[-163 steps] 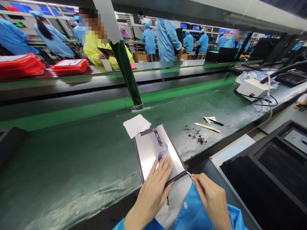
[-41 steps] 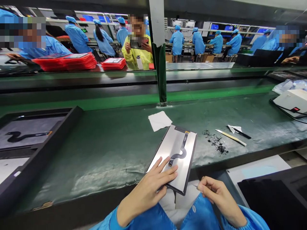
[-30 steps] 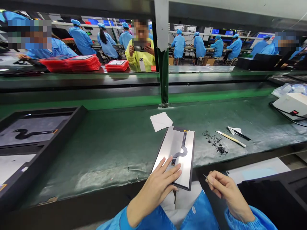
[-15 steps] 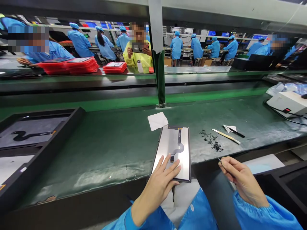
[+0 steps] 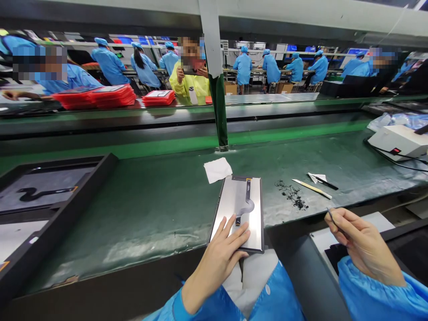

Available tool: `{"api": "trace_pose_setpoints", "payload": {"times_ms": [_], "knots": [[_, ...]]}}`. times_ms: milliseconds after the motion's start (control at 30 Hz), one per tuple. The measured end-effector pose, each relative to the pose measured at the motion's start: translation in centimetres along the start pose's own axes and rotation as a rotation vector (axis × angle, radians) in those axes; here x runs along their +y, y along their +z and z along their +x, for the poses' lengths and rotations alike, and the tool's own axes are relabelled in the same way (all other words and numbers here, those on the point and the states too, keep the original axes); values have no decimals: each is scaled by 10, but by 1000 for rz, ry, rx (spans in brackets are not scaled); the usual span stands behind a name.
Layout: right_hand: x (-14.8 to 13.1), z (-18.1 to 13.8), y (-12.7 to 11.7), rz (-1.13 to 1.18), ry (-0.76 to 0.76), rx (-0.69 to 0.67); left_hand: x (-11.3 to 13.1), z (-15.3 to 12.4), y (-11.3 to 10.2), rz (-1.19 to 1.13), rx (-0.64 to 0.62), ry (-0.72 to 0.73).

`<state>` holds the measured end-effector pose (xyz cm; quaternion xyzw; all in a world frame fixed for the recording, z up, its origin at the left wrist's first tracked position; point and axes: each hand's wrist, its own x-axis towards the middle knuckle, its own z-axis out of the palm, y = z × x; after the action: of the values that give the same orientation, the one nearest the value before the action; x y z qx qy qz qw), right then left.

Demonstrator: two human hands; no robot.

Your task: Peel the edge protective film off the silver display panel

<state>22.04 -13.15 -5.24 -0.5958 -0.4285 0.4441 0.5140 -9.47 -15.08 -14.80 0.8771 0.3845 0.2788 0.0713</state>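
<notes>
A silver rectangular panel (image 5: 239, 205) with a dark rim and a black flex cable lies on the green bench mat, its near end overhanging the edge. My left hand (image 5: 223, 254) rests flat on its near end, fingers stretched out. My right hand (image 5: 361, 240) is raised to the right of the panel, off the bench edge, pinched on thin tweezers (image 5: 331, 216) whose tip points up and left. A small pile of black scraps (image 5: 291, 196) lies on the mat between panel and tweezers.
A white paper square (image 5: 217, 169) lies behind the panel. A flat stick and a black tool (image 5: 316, 185) lie right of the scraps. A black tray (image 5: 67, 200) sits at left, a white box with cables (image 5: 397, 140) at far right. Other workers sit beyond the conveyor.
My right hand has moved from the panel's near corner out to the right and upward with the tweezers. The panel has been turned straighter under my left hand.
</notes>
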Motion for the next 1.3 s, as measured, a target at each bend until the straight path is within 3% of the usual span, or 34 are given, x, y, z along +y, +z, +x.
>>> {"api": "trace_pose_setpoints", "payload": {"times_ms": [300,700,867,1000,1133,1300], "knots": [[-18,-3,-12,38,-15,-1,-2,0,2,24,18,22],[-39,-11,-4,76,4,178,-2,-1,2,42,20,20],[-28,-13,6,13,-133,51,8,7,-9,66,-14,-3],[-25,-16,32,-74,-232,-147,23,32,-14,34,7,23],[-19,-12,57,-80,-246,-249,28,53,-8,-72,-87,36],[39,-17,68,-149,-198,-206,25,52,-5,-73,-102,61]]}}
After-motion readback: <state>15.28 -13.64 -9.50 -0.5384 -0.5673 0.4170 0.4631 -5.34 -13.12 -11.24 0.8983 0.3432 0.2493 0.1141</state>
